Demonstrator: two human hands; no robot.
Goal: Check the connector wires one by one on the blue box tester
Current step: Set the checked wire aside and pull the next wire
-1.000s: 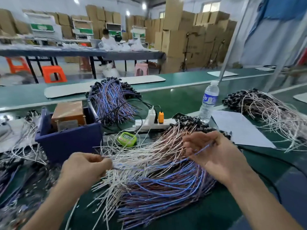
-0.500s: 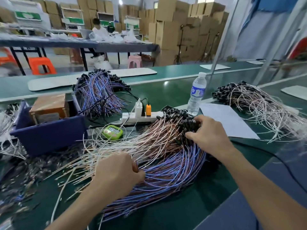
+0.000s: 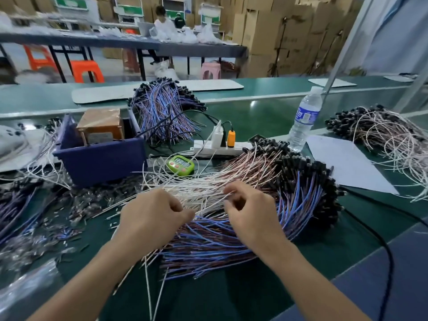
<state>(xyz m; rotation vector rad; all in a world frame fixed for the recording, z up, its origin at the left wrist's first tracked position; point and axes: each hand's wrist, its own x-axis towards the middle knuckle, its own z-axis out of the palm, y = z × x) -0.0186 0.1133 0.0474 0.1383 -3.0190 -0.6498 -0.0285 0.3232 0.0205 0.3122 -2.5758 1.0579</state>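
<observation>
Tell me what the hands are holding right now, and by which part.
Right hand pinches a thin white wire near its free end; left hand grip cannot be told.

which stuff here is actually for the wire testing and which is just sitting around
For the job:
blue box
wire pile in front of it
right hand, pinching white wires from the pile
left hand, fingers curled over the wire ends

Just lying about:
water bottle
green timer
paper sheet
orange stool in the background
</observation>
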